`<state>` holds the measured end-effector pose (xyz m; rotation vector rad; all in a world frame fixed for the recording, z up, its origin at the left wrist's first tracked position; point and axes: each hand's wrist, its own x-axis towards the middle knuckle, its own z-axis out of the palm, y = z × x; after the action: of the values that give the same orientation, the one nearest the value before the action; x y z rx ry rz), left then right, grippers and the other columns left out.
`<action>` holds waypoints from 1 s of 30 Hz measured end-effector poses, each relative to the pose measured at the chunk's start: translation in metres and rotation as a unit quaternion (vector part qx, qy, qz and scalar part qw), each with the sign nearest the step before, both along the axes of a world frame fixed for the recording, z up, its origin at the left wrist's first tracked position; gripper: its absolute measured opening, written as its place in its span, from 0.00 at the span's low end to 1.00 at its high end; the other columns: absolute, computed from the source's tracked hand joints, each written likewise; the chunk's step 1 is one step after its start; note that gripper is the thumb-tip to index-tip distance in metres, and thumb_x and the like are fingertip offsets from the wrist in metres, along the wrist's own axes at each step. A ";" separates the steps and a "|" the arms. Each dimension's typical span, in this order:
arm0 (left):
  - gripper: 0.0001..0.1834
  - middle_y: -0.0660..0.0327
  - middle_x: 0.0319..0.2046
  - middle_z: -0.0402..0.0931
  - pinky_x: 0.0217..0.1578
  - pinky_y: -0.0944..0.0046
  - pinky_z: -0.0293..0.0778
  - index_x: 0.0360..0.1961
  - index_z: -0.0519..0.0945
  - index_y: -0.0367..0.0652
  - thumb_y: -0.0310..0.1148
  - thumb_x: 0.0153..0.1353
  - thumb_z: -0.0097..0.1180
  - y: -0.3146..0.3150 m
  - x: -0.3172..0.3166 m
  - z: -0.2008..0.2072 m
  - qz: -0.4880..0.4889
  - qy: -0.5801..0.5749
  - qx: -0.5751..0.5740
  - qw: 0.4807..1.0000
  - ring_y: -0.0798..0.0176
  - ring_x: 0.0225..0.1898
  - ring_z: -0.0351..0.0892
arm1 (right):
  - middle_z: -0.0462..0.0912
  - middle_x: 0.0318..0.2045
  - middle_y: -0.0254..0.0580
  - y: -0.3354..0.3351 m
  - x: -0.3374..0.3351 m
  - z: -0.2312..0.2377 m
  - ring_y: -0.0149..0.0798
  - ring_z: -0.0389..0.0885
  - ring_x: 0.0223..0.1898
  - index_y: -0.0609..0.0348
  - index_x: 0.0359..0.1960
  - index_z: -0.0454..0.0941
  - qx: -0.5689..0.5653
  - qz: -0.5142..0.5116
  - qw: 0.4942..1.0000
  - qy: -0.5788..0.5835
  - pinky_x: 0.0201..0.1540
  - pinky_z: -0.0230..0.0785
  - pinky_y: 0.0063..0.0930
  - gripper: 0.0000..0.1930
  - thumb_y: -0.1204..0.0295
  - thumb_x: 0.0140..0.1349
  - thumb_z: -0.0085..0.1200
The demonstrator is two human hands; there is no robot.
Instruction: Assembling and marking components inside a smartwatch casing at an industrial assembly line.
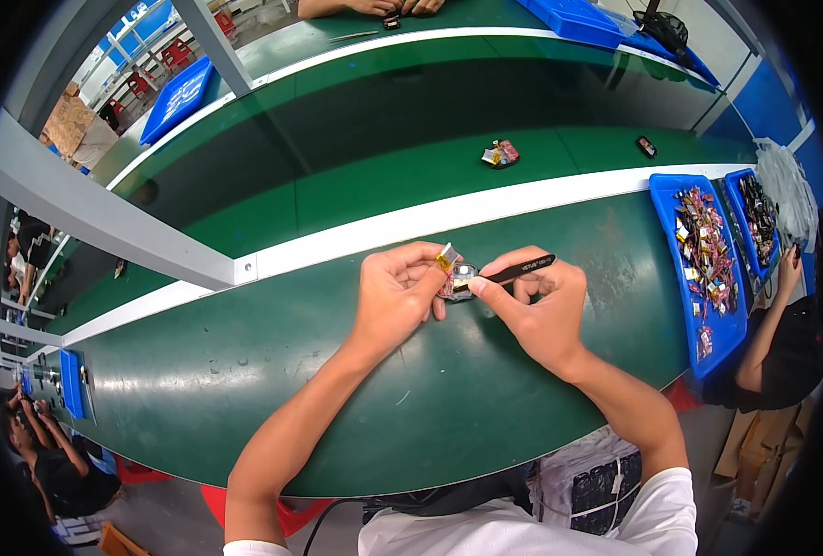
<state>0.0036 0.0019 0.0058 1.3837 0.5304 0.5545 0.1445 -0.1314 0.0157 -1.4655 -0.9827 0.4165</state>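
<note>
Device housing (461,280), small and dark-edged, sits between both hands, above the green tabletop (485,398). Left hand (395,292) fingers hold it, silver-and-yellow pouch cell (446,258) sticking up there. Right hand (550,310) fingers pinch black tweezers (527,267); can't tell if tips touch the housing. Blue tray (721,350) of loose parts at right. Parts cluster (501,155) beyond white rail (337,239).

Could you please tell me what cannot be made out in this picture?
All in the head view:
Black tool: tip lost behind the right hand or too small to tell.
Small device: underside, hidden by its own body and the left hand.
Parts in the large blue tray: too small and jumbled to count.
Far co-worker's arms: cut off by the top edge.
</note>
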 end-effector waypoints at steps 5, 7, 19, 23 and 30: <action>0.10 0.57 0.26 0.83 0.17 0.74 0.67 0.45 0.84 0.27 0.22 0.70 0.54 -0.002 0.004 -0.006 -0.010 -0.006 -0.001 1.000 0.72 0.17 0.77 | 0.82 0.18 0.31 -0.006 -0.001 0.003 0.14 0.62 0.12 0.63 0.32 0.88 0.027 -0.018 0.993 -0.114 0.17 0.49 0.16 0.06 0.79 0.54 0.72; 0.10 0.57 0.26 0.83 0.17 0.74 0.66 0.44 0.84 0.28 0.22 0.69 0.53 -0.001 0.005 -0.007 -0.010 -0.012 -0.006 1.000 0.73 0.17 0.76 | 0.84 0.18 0.32 -0.008 0.000 0.000 0.16 0.63 0.12 0.61 0.33 0.88 0.028 -0.019 0.991 -0.127 0.17 0.51 0.16 0.06 0.79 0.54 0.72; 0.10 0.53 0.28 0.84 0.15 0.73 0.68 0.44 0.85 0.26 0.22 0.69 0.55 -0.004 0.017 -0.012 0.005 -0.053 -0.018 0.998 0.69 0.18 0.79 | 0.84 0.24 0.33 -0.010 0.031 0.007 0.16 0.66 0.13 0.63 0.32 0.86 0.066 -0.021 0.994 -0.080 0.19 0.56 0.15 0.07 0.80 0.53 0.72; 0.10 0.53 0.28 0.84 0.15 0.73 0.68 0.44 0.85 0.27 0.23 0.70 0.55 -0.003 0.017 -0.012 -0.005 -0.066 -0.026 0.997 0.69 0.18 0.79 | 0.88 0.30 0.37 -0.015 0.033 0.013 0.17 0.67 0.14 0.63 0.33 0.85 0.090 0.075 0.987 -0.114 0.19 0.55 0.15 0.07 0.80 0.54 0.72; 0.11 0.53 0.28 0.84 0.15 0.74 0.68 0.45 0.85 0.27 0.24 0.70 0.55 -0.010 0.028 -0.014 -0.011 -0.066 -0.020 0.998 0.69 0.18 0.79 | 0.90 0.29 0.33 -0.017 0.043 0.011 0.25 0.67 0.12 0.55 0.32 0.85 0.131 0.072 0.951 -0.272 0.19 0.54 0.22 0.10 0.79 0.50 0.73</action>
<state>0.0320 -0.0076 -0.0084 1.3037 0.4164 0.6107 0.1873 -0.1480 0.0264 -1.2896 -1.5280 -0.0310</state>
